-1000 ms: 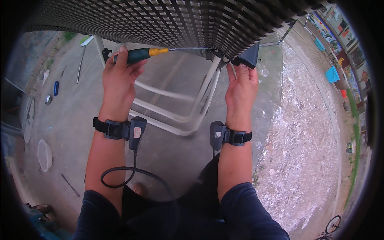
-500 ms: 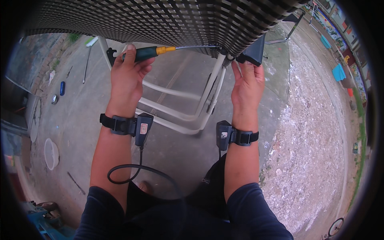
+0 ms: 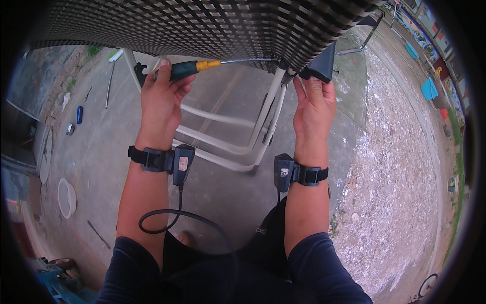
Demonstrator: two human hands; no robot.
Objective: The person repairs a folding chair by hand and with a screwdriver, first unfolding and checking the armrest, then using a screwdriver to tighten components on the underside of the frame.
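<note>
A screwdriver [image 3: 195,68] with a dark green and yellow handle lies nearly level in my left hand [image 3: 163,96], its fingers closed on the handle. Its long metal shaft points right, and the tip meets a dark joint [image 3: 284,68] on the chair's frame. My right hand [image 3: 315,104] pinches the lower end of a black armrest [image 3: 321,65] just right of that joint. The chair has a woven black-and-light mesh [image 3: 202,30] across the top and pale tubular legs [image 3: 228,145] below. Mesh and armrest hide some of the joint and my right fingertips.
Concrete floor [image 3: 217,192] spreads under the chair, with rough whitish ground [image 3: 387,192] to the right. At left are a white basin [image 3: 66,197], a blue cylinder [image 3: 79,114] and a long-handled brush [image 3: 112,76]. A black cable [image 3: 190,215] loops from my left wrist strap.
Both hands keep their holds on the screwdriver and armrest. The screwdriver handle sits very slightly lower, and the whole view has shifted a little.
</note>
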